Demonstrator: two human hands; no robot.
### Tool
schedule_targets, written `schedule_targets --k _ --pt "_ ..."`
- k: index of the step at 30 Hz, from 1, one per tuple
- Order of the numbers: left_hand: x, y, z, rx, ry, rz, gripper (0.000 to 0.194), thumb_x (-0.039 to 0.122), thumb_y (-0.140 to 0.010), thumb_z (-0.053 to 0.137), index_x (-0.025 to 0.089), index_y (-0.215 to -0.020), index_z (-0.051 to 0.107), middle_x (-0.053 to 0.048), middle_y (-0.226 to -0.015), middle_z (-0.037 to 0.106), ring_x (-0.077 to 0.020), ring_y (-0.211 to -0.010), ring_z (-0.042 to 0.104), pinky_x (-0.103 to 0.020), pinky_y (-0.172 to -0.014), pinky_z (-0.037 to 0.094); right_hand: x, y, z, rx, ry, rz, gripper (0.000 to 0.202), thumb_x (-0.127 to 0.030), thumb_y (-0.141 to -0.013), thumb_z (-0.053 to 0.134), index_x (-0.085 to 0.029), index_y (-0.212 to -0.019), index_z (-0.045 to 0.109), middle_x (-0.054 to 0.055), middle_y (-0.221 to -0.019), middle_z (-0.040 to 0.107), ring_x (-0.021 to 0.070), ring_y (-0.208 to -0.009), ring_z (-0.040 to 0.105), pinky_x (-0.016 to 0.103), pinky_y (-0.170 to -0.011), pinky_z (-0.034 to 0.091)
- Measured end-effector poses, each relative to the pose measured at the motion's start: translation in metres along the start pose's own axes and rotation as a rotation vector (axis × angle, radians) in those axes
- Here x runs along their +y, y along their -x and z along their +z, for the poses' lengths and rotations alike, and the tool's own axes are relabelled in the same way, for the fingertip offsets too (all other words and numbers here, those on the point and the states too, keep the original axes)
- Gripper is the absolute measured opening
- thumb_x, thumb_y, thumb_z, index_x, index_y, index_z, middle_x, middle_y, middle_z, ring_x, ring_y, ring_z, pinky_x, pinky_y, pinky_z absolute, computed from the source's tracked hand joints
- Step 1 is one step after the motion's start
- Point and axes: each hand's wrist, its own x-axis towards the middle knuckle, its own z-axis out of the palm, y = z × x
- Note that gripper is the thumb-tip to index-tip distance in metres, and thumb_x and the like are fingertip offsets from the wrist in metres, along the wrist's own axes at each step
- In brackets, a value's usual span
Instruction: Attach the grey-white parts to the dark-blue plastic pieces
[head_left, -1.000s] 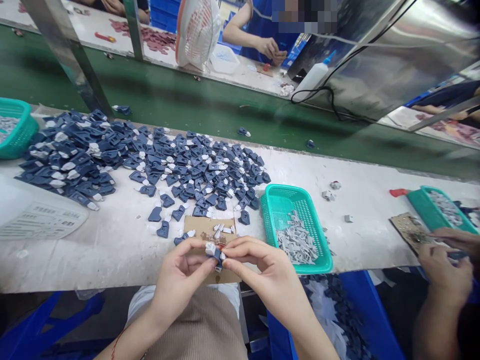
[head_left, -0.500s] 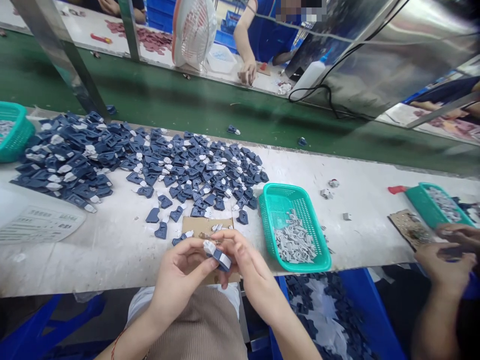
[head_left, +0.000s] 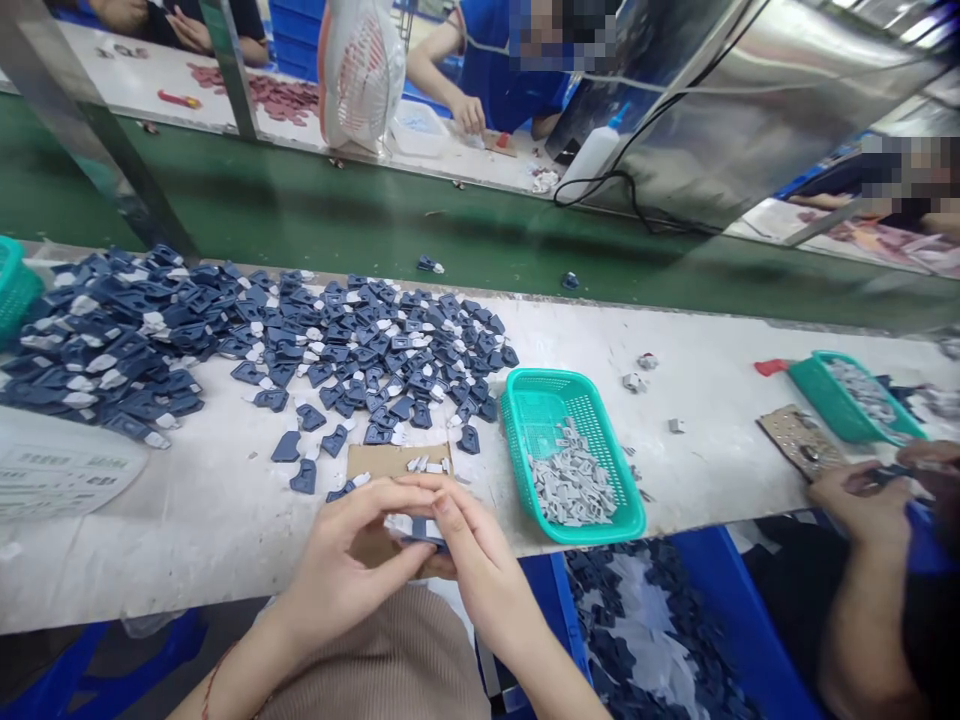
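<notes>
Between my two hands, near the table's front edge, is a dark blue and white plastic part (head_left: pixel 420 530). My left hand (head_left: pixel 360 550) grips it from the left, thumb underneath and fingers over the top. My right hand (head_left: pixel 472 545) closes on its right end, fingertips meeting those of the left. The fingers hide much of the part. Just beyond them lies a piece of brown cardboard (head_left: pixel 382 460) bearing several small light-grey pieces (head_left: pixel 427 465). A green basket (head_left: pixel 517 470) of grey plastic pieces (head_left: pixel 574 485) stands right of my hands.
A large heap of blue and white parts (head_left: pixel 360 340) spreads across the table's left and middle. A white container (head_left: pixel 67 465) lies at left. Below the table is a blue bin (head_left: pixel 720 590) of dark parts. A co-worker's hands (head_left: pixel 862 500) work at right, near another green basket (head_left: pixel 814 390).
My fingers have closed over the part, which now shows less and lies flatter. The right hand's fingertips have come over its top. The whole view has shifted slightly.
</notes>
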Motion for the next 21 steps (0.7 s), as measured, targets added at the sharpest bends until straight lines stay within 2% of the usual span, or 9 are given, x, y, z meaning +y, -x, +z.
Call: schedule_targets --k 2,5,7,9,10,12,15,17,21 --pt "0.002 -0.004 -0.006 -0.103 -0.132 0.132 0.030 0.010 -0.078 0.067 0.028 -0.103 0.072 -0.004 -0.092 0.072 -0.0201 -0.088 0.066 -0.029 -0.078 0.052 0.002 0.003 -0.001 0.035 -0.002 -0.015 0.042 -0.055 -0.094 0.041 -0.026 -0.111 0.066 0.007 -0.113 0.066 0.0209 -0.099 0.064 0.026 -0.068 0.055" --pt "0.004 -0.011 -0.013 -0.216 -0.225 0.248 0.031 0.009 -0.081 0.064 0.028 -0.105 0.072 -0.004 -0.083 0.068 -0.0169 -0.075 0.064 -0.026 -0.068 0.051 0.000 0.005 -0.016 0.022 0.039 -0.016 0.048 -0.054 -0.096 0.033 -0.023 -0.116 0.063 0.003 -0.077 0.065 0.0148 -0.062 0.059 0.024 -0.051 0.047" --pt "0.003 -0.015 -0.016 -0.256 -0.259 0.296 0.031 0.007 -0.083 0.060 0.027 -0.104 0.071 -0.004 -0.083 0.066 -0.0149 -0.073 0.062 -0.024 -0.064 0.050 -0.003 0.002 -0.043 0.086 0.211 -0.073 0.045 -0.050 -0.098 0.033 -0.021 -0.115 0.063 -0.001 -0.061 0.058 0.0140 -0.053 0.053 0.025 -0.049 0.043" --pt "0.001 -0.020 -0.020 -0.258 -0.294 0.331 0.031 0.005 -0.085 0.058 0.026 -0.103 0.070 -0.003 -0.084 0.063 -0.0135 -0.074 0.061 -0.022 -0.062 0.049 -0.007 -0.006 -0.083 0.278 0.540 -0.184 0.037 -0.042 -0.097 0.038 -0.020 -0.110 0.065 0.002 -0.070 0.063 0.0162 -0.062 0.058 0.027 -0.056 0.046" --pt "0.000 -0.022 -0.022 -0.245 -0.311 0.343 0.030 0.004 -0.085 0.057 0.025 -0.103 0.069 -0.003 -0.083 0.062 -0.0131 -0.073 0.060 -0.022 -0.061 0.048 -0.008 -0.011 -0.106 0.371 0.748 -0.225 0.034 -0.038 -0.097 0.039 -0.020 -0.109 0.065 0.004 -0.078 0.066 0.0181 -0.068 0.061 0.029 -0.060 0.048" --pt "-0.002 -0.029 -0.026 -0.200 -0.341 0.359 0.028 0.005 -0.086 0.056 0.023 -0.102 0.068 -0.002 -0.080 0.061 -0.0126 -0.071 0.058 -0.021 -0.059 0.047 -0.008 -0.023 -0.150 0.426 1.218 -0.289 0.032 -0.027 -0.095 0.036 -0.019 -0.106 0.064 0.010 -0.100 0.069 0.0236 -0.090 0.063 0.035 -0.074 0.050" --pt "-0.004 -0.043 -0.035 -0.084 -0.372 0.325 0.022 0.010 -0.087 0.057 0.023 -0.099 0.069 -0.003 -0.081 0.060 -0.0135 -0.072 0.059 -0.021 -0.057 0.048 -0.008 -0.041 -0.196 0.341 1.399 -0.266 0.025 -0.015 -0.086 0.044 -0.017 -0.097 0.067 0.013 -0.101 0.070 0.0298 -0.100 0.060 0.042 -0.085 0.047" --pt "-0.002 -0.059 -0.042 0.031 -0.402 0.261 0.015 0.018 -0.087 0.058 0.023 -0.095 0.070 -0.003 -0.083 0.061 -0.0144 -0.075 0.060 -0.021 -0.058 0.050 -0.007 -0.050 -0.208 0.257 1.459 -0.251 0.025 -0.010 -0.083 0.045 -0.017 -0.091 0.067 0.012 -0.095 0.071 0.0299 -0.097 0.060 0.040 -0.081 0.048" --pt "0.002 -0.111 -0.064 0.263 -0.536 0.104 0.017 0.032 -0.084 0.060 0.021 -0.092 0.071 -0.004 -0.090 0.069 -0.0166 -0.076 0.064 -0.024 -0.064 0.051 -0.006 -0.060 -0.211 0.140 1.566 -0.245 0.023 -0.006 -0.082 0.046 -0.016 -0.084 0.066 0.013 -0.087 0.070 0.0300 -0.089 0.061 0.038 -0.072 0.048"
